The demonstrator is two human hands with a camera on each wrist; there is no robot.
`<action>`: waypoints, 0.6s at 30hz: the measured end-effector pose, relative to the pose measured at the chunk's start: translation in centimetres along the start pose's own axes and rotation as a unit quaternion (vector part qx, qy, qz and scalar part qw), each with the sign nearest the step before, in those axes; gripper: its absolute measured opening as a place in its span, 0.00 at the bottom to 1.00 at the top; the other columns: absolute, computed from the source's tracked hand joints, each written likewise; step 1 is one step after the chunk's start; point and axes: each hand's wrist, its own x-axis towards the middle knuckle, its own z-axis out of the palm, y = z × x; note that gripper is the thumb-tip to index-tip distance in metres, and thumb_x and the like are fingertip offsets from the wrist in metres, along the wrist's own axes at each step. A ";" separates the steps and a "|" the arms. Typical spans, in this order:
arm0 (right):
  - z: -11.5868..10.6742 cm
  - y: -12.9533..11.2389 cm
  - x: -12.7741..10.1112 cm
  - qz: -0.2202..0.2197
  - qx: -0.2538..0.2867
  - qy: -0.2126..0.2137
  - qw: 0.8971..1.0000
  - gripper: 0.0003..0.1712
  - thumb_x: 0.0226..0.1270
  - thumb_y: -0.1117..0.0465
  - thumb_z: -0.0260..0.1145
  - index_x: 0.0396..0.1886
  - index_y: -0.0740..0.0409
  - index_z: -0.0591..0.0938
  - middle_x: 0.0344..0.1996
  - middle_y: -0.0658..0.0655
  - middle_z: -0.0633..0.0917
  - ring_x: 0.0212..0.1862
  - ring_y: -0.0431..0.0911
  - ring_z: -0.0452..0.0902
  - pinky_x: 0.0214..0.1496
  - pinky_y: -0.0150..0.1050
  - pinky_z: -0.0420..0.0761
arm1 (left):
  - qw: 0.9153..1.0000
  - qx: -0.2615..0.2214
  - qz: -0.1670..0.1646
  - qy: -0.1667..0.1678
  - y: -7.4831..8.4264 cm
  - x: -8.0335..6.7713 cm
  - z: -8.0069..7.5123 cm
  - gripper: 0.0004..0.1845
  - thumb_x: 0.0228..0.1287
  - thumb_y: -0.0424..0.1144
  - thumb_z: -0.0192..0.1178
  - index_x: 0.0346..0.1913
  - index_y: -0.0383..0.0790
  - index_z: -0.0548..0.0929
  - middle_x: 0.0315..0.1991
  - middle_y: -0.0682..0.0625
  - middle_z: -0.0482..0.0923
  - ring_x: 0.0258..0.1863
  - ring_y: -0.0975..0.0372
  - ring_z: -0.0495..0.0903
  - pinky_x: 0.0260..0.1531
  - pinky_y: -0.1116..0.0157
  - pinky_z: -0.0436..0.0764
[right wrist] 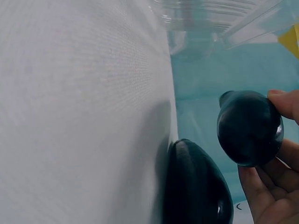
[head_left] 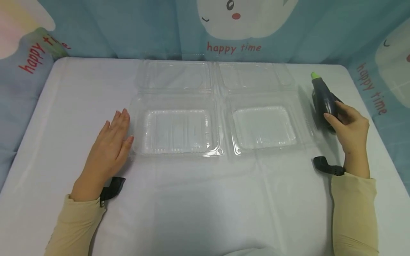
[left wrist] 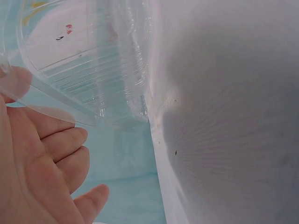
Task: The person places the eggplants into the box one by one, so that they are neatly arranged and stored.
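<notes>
My right hand [head_left: 352,124] grips a dark purple eggplant [head_left: 324,96] with a light green tip, between thumb and fingers. In the right wrist view this held eggplant [right wrist: 250,128] is raised off the table, and a second dark eggplant [right wrist: 196,186] lies on the cloth below it. My left hand [head_left: 109,145] lies at the left edge of a clear plastic clamshell box [head_left: 176,151], its fingers fairly straight. The left wrist view shows some fingers [left wrist: 65,142] at the box's rim, partly seen through the plastic.
A second clear clamshell box [head_left: 266,145] stands right beside the first, both with lids laid back toward the far edge. White cloth [head_left: 205,206] covers the table. A blue printed curtain [head_left: 144,28] hangs behind and along the sides.
</notes>
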 end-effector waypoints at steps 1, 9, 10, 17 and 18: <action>0.0 0.1 0.0 0.002 -0.001 0.000 1.000 0.27 0.59 0.69 0.68 0.60 0.57 0.78 0.58 0.54 0.78 0.53 0.34 0.76 0.54 0.24 0.73 | 1.000 0.000 0.001 0.000 0.0 0.0 0.0 0.34 0.77 0.52 0.35 0.70 0.26 0.57 0.70 0.34 0.56 0.71 0.50 0.53 0.69 0.47 0.50; -0.3 0.4 0.2 0.013 0.015 0.007 1.000 0.27 0.59 0.70 0.67 0.60 0.56 0.78 0.57 0.51 0.79 0.53 0.35 0.75 0.57 0.25 0.71 | 1.000 0.001 -0.006 -0.014 0.2 0.2 -0.1 0.33 0.77 0.51 0.36 0.71 0.26 0.56 0.70 0.35 0.55 0.72 0.50 0.52 0.69 0.49 0.49; -0.3 0.4 0.3 0.012 0.021 0.009 1.000 0.27 0.59 0.70 0.67 0.60 0.57 0.78 0.56 0.51 0.79 0.54 0.35 0.75 0.57 0.25 0.71 | 1.000 0.002 -0.009 -0.018 0.2 0.3 -0.2 0.33 0.77 0.51 0.36 0.71 0.26 0.56 0.70 0.35 0.55 0.72 0.50 0.51 0.69 0.49 0.49; -0.2 0.0 0.4 0.009 0.050 0.007 0.999 0.27 0.58 0.72 0.67 0.60 0.58 0.78 0.56 0.52 0.79 0.56 0.38 0.74 0.57 0.25 0.71 | 0.999 0.005 -0.019 -0.028 0.1 0.3 -0.3 0.32 0.77 0.49 0.38 0.71 0.26 0.56 0.70 0.34 0.55 0.72 0.49 0.51 0.69 0.48 0.49; -0.1 -0.1 0.4 0.009 0.048 0.006 0.999 0.27 0.59 0.71 0.67 0.60 0.59 0.78 0.56 0.51 0.79 0.56 0.38 0.74 0.58 0.26 0.71 | 0.999 0.004 -0.018 -0.026 0.0 0.3 -0.3 0.32 0.77 0.49 0.38 0.71 0.26 0.56 0.70 0.34 0.55 0.72 0.50 0.51 0.69 0.48 0.49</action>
